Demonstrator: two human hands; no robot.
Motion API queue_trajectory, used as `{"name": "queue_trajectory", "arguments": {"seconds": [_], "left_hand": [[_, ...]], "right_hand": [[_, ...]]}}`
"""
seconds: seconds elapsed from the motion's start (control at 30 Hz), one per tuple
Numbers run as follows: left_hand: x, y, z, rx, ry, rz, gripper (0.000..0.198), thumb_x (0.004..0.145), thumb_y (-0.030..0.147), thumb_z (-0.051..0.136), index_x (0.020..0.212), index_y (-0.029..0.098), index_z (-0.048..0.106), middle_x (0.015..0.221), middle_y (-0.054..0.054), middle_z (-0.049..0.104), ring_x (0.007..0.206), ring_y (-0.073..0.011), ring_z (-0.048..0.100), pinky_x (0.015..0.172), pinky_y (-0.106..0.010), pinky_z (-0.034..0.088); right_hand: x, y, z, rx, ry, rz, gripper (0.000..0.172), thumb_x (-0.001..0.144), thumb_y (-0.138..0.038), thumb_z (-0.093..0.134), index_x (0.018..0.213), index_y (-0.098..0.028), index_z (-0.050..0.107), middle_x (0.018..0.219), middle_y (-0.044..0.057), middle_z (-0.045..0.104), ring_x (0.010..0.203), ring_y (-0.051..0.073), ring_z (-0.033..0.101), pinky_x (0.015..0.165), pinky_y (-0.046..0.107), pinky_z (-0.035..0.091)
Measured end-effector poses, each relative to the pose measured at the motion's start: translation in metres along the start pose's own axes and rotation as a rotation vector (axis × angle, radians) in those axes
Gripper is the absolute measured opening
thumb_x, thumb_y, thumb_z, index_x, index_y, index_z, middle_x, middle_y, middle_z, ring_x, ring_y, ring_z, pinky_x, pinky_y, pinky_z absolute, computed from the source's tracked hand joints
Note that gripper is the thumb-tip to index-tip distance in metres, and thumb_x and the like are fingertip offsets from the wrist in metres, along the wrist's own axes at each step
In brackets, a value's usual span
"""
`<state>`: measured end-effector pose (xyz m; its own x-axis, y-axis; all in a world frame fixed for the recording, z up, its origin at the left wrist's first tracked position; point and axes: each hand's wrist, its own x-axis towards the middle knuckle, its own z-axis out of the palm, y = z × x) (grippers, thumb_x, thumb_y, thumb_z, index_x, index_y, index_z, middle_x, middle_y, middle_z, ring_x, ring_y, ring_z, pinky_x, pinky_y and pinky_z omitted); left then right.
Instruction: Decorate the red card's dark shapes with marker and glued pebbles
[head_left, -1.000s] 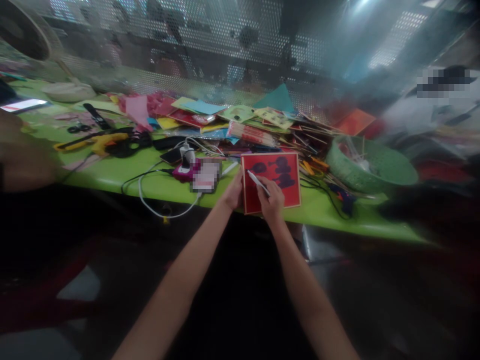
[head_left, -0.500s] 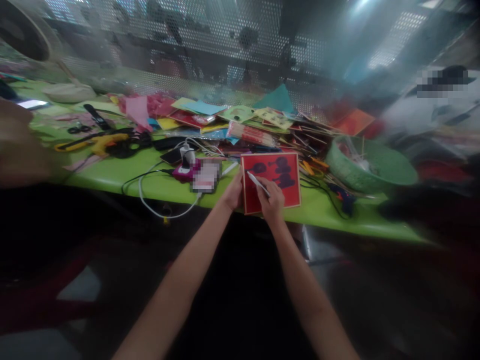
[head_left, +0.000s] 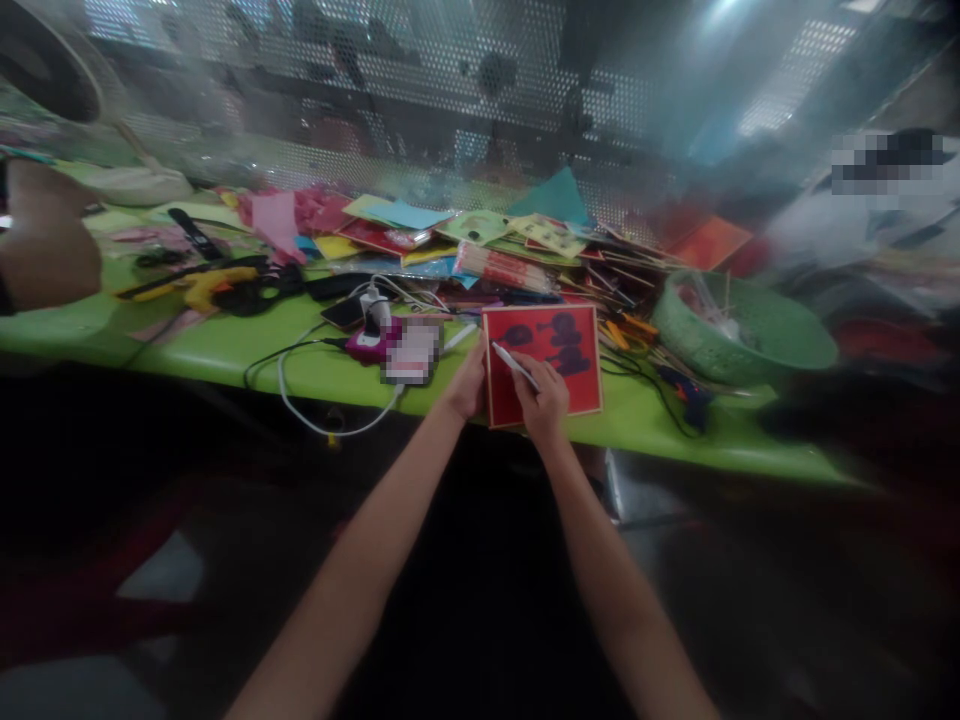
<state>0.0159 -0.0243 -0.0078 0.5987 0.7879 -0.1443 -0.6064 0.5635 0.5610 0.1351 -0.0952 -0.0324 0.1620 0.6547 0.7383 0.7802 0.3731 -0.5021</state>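
A square red board [head_left: 517, 385] with light wooden edges and several dark painted shapes is propped at the front edge of the table. My left hand [head_left: 469, 385] grips its left edge, with some fingers hidden behind it. In my right hand [head_left: 546, 402] is a white marker [head_left: 517, 366], closed between the fingers. The marker's dark tip points at the upper left of the red face; whether it touches cannot be made out. Just above my left hand lies a slim white stick-like thing [head_left: 459, 338].
On the green table [head_left: 247, 345] are a phone with a white cable [head_left: 341, 433], a purple power adapter [head_left: 364, 348], a yellow and black glue gun [head_left: 217, 288], coloured paper [head_left: 409, 215], a green bowl [head_left: 780, 345] and a blue glue gun [head_left: 686, 400]. Another person's arm [head_left: 52, 240] reaches in at left.
The other person's arm at the left has shifted and shows more of its forearm over the table. My hands, the marker and the board look almost unmoved.
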Motion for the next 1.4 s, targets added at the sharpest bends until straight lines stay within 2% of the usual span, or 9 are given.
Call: {"name": "queue_trajectory", "arguments": {"seconds": [0.27, 0.53, 0.77, 0.87, 0.97, 1.4], "left_hand": [[-0.0019, 0.0005, 0.0036, -0.008, -0.025, 0.009, 0.054, 0.104, 0.062, 0.055, 0.128, 0.018, 0.075, 0.106, -0.009, 0.084, 0.104, -0.0259, 0.081, 0.103, -0.038, 0.061], [-0.0019, 0.0009, 0.0024, 0.005, -0.007, 0.003, 0.050, 0.106, 0.058, 0.054, 0.123, 0.018, 0.077, 0.109, -0.009, 0.084, 0.108, -0.0253, 0.080, 0.103, -0.036, 0.061], [-0.0038, 0.0004, 0.0038, -0.002, -0.030, -0.001, 0.051, 0.107, 0.057, 0.052, 0.133, 0.019, 0.072, 0.108, -0.009, 0.084, 0.105, -0.0255, 0.081, 0.102, -0.038, 0.062], [-0.0041, 0.0006, 0.0047, -0.004, -0.001, -0.006, 0.051, 0.107, 0.056, 0.052, 0.135, 0.018, 0.071, 0.108, -0.009, 0.084, 0.105, -0.0258, 0.081, 0.103, -0.038, 0.062], [-0.0031, 0.0009, 0.0038, 0.002, 0.027, -0.009, 0.050, 0.107, 0.056, 0.053, 0.134, 0.018, 0.072, 0.108, -0.009, 0.084, 0.105, -0.0261, 0.081, 0.103, -0.038, 0.062], [-0.0004, -0.0004, -0.0002, 0.010, -0.001, -0.001, 0.047, 0.106, 0.057, 0.054, 0.122, 0.020, 0.077, 0.107, -0.008, 0.084, 0.105, -0.0259, 0.081, 0.101, -0.037, 0.063]], "right_hand": [[-0.0014, -0.0002, -0.0011, 0.007, 0.021, -0.030, 0.030, 0.107, -0.038, 0.054, 0.121, -0.025, 0.077, 0.113, 0.009, 0.083, 0.099, 0.023, 0.076, 0.091, 0.039, 0.059], [-0.0001, 0.0010, 0.0023, 0.008, 0.023, 0.003, 0.032, 0.108, -0.041, 0.053, 0.123, -0.026, 0.076, 0.118, 0.008, 0.083, 0.101, 0.024, 0.076, 0.095, 0.041, 0.058], [-0.0017, -0.0012, -0.0018, 0.012, 0.023, -0.009, 0.029, 0.107, -0.038, 0.053, 0.120, -0.026, 0.077, 0.112, 0.008, 0.083, 0.099, 0.024, 0.076, 0.090, 0.039, 0.060], [-0.0012, -0.0016, -0.0022, -0.002, 0.021, -0.013, 0.030, 0.107, -0.039, 0.053, 0.120, -0.025, 0.077, 0.113, 0.008, 0.083, 0.099, 0.023, 0.077, 0.090, 0.038, 0.061], [-0.0002, -0.0014, -0.0009, -0.008, 0.017, -0.006, 0.032, 0.108, -0.040, 0.052, 0.123, -0.026, 0.076, 0.115, 0.008, 0.083, 0.100, 0.023, 0.077, 0.092, 0.039, 0.061], [-0.0007, 0.0009, 0.0012, 0.004, 0.011, 0.009, 0.032, 0.108, -0.042, 0.053, 0.123, -0.027, 0.076, 0.116, 0.008, 0.083, 0.099, 0.024, 0.075, 0.093, 0.040, 0.059]]}}
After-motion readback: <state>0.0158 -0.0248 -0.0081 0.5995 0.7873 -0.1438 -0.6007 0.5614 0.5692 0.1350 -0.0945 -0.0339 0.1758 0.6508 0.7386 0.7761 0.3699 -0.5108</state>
